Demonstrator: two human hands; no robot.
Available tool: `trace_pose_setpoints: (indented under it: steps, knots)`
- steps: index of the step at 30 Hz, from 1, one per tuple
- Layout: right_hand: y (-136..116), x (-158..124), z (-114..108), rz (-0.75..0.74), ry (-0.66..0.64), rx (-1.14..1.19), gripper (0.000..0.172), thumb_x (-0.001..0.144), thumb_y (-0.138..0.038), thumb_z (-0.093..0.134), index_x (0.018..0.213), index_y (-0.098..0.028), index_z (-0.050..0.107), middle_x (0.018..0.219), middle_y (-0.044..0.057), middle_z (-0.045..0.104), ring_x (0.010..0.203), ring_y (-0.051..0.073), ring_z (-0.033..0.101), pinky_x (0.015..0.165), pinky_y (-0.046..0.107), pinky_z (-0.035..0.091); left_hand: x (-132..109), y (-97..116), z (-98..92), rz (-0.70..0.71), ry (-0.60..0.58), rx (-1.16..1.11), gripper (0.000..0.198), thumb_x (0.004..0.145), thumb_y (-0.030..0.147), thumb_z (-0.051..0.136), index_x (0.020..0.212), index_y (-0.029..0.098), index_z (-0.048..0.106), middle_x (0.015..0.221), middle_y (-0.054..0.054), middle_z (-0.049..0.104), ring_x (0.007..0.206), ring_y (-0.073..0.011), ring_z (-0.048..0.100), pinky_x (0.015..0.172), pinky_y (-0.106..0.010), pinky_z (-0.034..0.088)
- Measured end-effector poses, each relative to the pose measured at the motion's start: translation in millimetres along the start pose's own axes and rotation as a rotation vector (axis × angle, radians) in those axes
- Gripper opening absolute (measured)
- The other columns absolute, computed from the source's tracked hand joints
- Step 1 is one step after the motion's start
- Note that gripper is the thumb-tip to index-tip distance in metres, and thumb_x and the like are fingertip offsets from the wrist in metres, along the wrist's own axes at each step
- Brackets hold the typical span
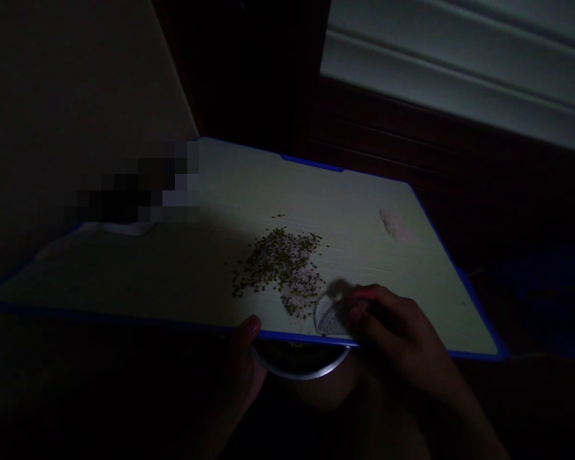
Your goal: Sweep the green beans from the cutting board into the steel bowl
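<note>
Green seed-like grains mixed with pale ones form a loose pile (285,265) on a pale board (249,185) with blue edging. My right hand (393,329) pinches a clear, half-round plastic piece (333,316), which looks like a protractor. That piece meets the board just right of the pile, by the near edge. A metal-rimmed bowl (311,375) sits under this edge, its inside dark. My left hand (248,354) is at the bowl's left rim, thumb up over the board's edge and its other fingers hidden. It appears to grip the bowl.
A smaller patch of pale grains (393,223) lies towards the board's right side. On the far left, a blurred-out area covers part of the board, with a whitish item (129,228) beneath it. Pale horizontal panels (450,57) stand behind. The room is very dark.
</note>
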State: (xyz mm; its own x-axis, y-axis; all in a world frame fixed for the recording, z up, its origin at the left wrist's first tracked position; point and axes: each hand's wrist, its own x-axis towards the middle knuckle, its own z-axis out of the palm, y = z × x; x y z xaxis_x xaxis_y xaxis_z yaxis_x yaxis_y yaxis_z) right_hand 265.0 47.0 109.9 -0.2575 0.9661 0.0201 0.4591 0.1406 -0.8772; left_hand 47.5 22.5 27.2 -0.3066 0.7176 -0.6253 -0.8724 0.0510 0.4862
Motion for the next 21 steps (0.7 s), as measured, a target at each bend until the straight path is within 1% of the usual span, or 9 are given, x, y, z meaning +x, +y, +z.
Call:
trace_pose_setpoints:
  steps: [3,5,8,12,13,15,18,20,21]
  knots:
    - [-0.6,-0.9,-0.5,0.004,0.019,0.008,0.017,0.097,-0.042,0.068,0.104,-0.03,0.078,0.099,0.004,0.079,0.089,0.024,0.072,0.077,0.035,0.054,-2.9,2.3,4.6,-0.034,0.062,0.032,0.043,0.081,0.017,0.063,0.121,0.029,0.074,0.094,-0.004,0.083,0.135,-0.0306,0.064,0.117,-0.047,0.05]
    - [-1.8,-1.4,-1.3,0.007,0.029,0.023,0.019,0.1,-0.041,0.065,0.103,-0.026,0.076,0.096,0.003,0.078,0.086,0.021,0.071,0.074,0.031,0.053,-1.8,1.5,2.6,0.01,0.036,0.045,0.044,0.073,0.016,0.071,0.115,0.03,0.075,0.086,-0.002,0.082,0.132,-0.0317,0.066,0.115,-0.046,0.052]
    - [-3.4,-2.1,-2.5,-0.005,0.029,0.036,0.017,0.101,-0.037,0.064,0.101,-0.024,0.075,0.093,0.001,0.077,0.084,0.016,0.07,0.073,0.025,0.052,1.5,-0.8,-3.0,0.044,-0.008,0.028,0.048,0.061,0.013,0.078,0.106,0.031,0.076,0.082,0.001,0.081,0.13,-0.0329,0.067,0.115,-0.045,0.052]
    - [-2.3,-3.2,-3.4,-0.022,0.043,0.056,0.014,0.101,-0.034,0.064,0.099,-0.025,0.074,0.09,-0.001,0.076,0.08,0.014,0.069,0.07,0.023,0.051,1.9,-0.2,-3.9,-0.007,-0.011,-0.021,0.028,0.074,0.016,0.074,0.097,0.032,0.076,0.078,0.0,0.08,0.134,-0.03,0.065,0.116,-0.046,0.051]
    - [-1.6,-3.5,-3.5,-0.026,0.045,0.06,0.014,0.101,-0.034,0.064,0.099,-0.025,0.074,0.09,-0.001,0.076,0.079,0.014,0.069,0.07,0.022,0.051,1.2,0.5,-2.7,-0.014,-0.011,-0.031,0.026,0.074,0.014,0.073,0.094,0.032,0.075,0.078,0.0,0.08,0.134,-0.0291,0.065,0.116,-0.046,0.051]
    - [-0.7,-3.8,-4.0,-0.039,0.035,0.055,0.011,0.1,-0.032,0.065,0.099,-0.025,0.074,0.091,-0.001,0.076,0.08,0.013,0.07,0.071,0.022,0.051,-0.4,2.0,0.4,-0.02,0.011,-0.045,0.031,0.069,0.007,0.069,0.087,0.031,0.074,0.077,0.001,0.08,0.134,-0.0269,0.065,0.117,-0.043,0.049]
    - [-0.8,-3.5,-4.5,-0.046,0.012,0.042,0.009,0.098,-0.029,0.067,0.1,-0.025,0.075,0.093,-0.001,0.076,0.083,0.014,0.071,0.074,0.023,0.051,-1.5,2.6,3.2,-0.024,0.101,-0.048,0.038,0.061,0.0,0.061,0.079,0.032,0.071,0.073,0.004,0.079,0.133,-0.0228,0.065,0.119,-0.038,0.046]
    - [-1.3,-3.0,-4.5,-0.043,0.012,0.037,0.009,0.098,-0.029,0.067,0.1,-0.025,0.075,0.093,-0.001,0.077,0.084,0.014,0.071,0.074,0.024,0.051,-0.9,1.9,2.0,-0.029,0.087,-0.048,0.036,0.061,0.001,0.061,0.077,0.032,0.07,0.073,0.004,0.079,0.131,-0.0227,0.067,0.118,-0.038,0.047]
    - [-1.6,-2.7,-4.4,-0.04,0.012,0.032,0.009,0.098,-0.029,0.067,0.1,-0.024,0.075,0.093,-0.001,0.077,0.084,0.015,0.071,0.074,0.024,0.051,-0.3,1.4,0.7,-0.021,0.051,-0.048,0.035,0.062,0.002,0.062,0.078,0.032,0.071,0.075,0.004,0.079,0.129,-0.0234,0.068,0.118,-0.039,0.048]
